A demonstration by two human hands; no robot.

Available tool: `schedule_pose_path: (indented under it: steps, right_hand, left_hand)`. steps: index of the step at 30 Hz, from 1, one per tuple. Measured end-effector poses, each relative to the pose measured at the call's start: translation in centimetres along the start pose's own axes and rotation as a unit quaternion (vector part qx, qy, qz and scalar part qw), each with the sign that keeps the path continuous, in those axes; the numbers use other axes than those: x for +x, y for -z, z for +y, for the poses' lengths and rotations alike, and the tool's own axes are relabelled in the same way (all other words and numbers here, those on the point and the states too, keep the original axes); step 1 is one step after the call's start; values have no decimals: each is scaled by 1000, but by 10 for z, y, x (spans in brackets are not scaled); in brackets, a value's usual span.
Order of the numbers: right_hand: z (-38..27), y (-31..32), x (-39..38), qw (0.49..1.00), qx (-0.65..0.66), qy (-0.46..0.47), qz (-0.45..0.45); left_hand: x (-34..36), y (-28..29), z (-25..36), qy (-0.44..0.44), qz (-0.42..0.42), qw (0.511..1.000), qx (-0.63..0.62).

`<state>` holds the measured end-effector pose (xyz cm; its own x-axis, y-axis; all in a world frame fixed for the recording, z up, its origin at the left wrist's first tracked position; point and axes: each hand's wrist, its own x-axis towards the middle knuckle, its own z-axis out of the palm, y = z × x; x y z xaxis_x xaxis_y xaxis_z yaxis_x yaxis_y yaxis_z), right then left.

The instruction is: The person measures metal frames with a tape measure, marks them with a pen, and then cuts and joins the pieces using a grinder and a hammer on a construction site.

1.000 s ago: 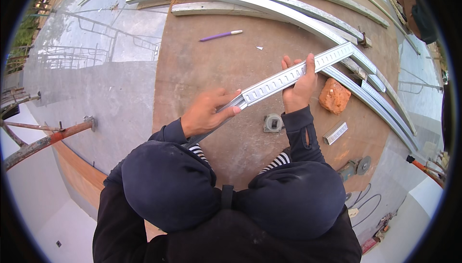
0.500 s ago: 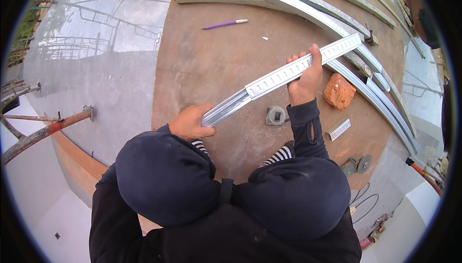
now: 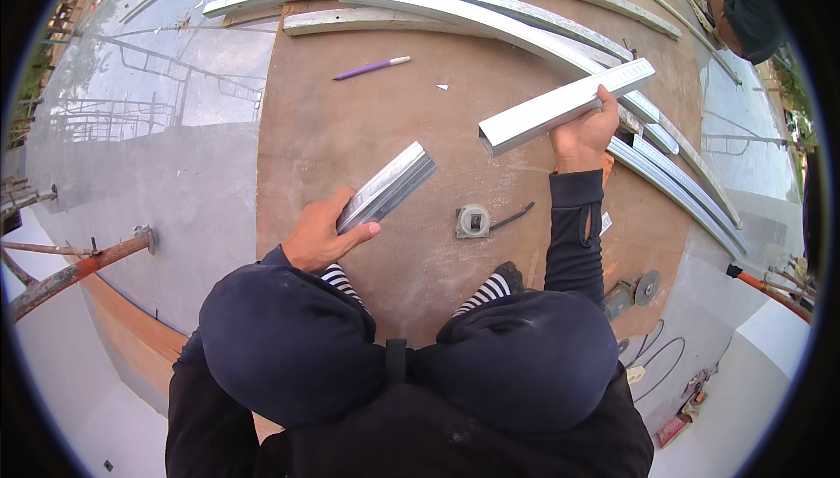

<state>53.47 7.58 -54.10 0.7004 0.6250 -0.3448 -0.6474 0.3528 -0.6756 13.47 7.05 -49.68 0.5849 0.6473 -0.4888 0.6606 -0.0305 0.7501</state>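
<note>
My left hand (image 3: 319,231) is closed around a short silver metal channel (image 3: 387,185), tilted up toward the right. A longer channel piece (image 3: 534,117), pale and open at its near end, is gripped in my right hand (image 3: 584,139). The two pieces are apart, with a gap between their facing ends. Below that gap a clear-cased tape measure (image 3: 472,221) lies on the brown board (image 3: 350,137). Beyond my left hand rests a purple pen (image 3: 372,68) with a white end. My right forearm mostly hides an orange brick chunk (image 3: 608,165) and a small metal offcut (image 3: 605,223).
Long metal channels (image 3: 678,194) and whitish timber lengths (image 3: 367,20) cross the far and right sides. An angle grinder (image 3: 632,293) lies by my right knee near a looped cable (image 3: 669,360). A rusty orange pipe (image 3: 79,273) juts in at left. Another person's leg (image 3: 744,14) shows at far right.
The short channel has come out of the longer one, and my hands have moved apart. The longer piece has rolled, turning its smooth side up. The view has shifted slightly.
</note>
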Motion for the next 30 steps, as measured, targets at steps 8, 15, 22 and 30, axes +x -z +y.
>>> schedule_pose_path:
  steps: [8, 15, 22, 30]
  right_hand:
    - [10, -5, -24, 996, -65, -22, 53]
    - [28, -12, -24, 995, -53, 14, 81]
    - [21, -13, -30, 994, -90, -20, 57]
    - [44, -31, -32, 990, -109, 30, 82]
  left_hand:
    - [4, 0, 6, -31, 55, 998, 18]
    - [2, -6, 0, -78, 66, 995, -9]
    - [4, -2, 11, -30, -16, 999, -34]
    - [6, -11, 6, -67, -22, 997, -27]
